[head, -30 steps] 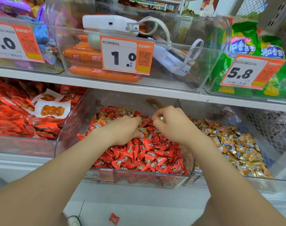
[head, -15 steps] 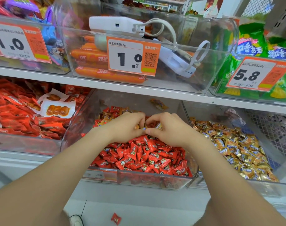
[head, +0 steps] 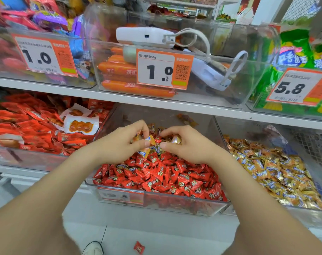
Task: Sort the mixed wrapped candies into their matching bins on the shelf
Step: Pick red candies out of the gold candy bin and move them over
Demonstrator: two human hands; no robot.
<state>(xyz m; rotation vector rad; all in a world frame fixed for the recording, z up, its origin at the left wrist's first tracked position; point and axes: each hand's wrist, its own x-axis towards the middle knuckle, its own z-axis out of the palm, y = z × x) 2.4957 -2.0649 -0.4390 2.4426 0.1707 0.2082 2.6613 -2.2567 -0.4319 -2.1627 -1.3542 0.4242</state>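
Fingers (head: 138, 126) of left hand (head: 119, 144) pinch a gold candy (head: 150, 139); right hand (head: 191, 146) curls round a second gold candy (head: 176, 139). Both over red candies (head: 165, 173) in middle bin (head: 184, 205); gold bin (head: 294, 216) just right of it.

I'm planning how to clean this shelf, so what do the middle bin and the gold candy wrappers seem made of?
Middle bin: clear, glossy rigid plastic, perhaps acrylic; the red candies show through its front wall. Gold candy wrappers: thin shiny film, possibly foil-lined; they are crinkled and throw bright glints.
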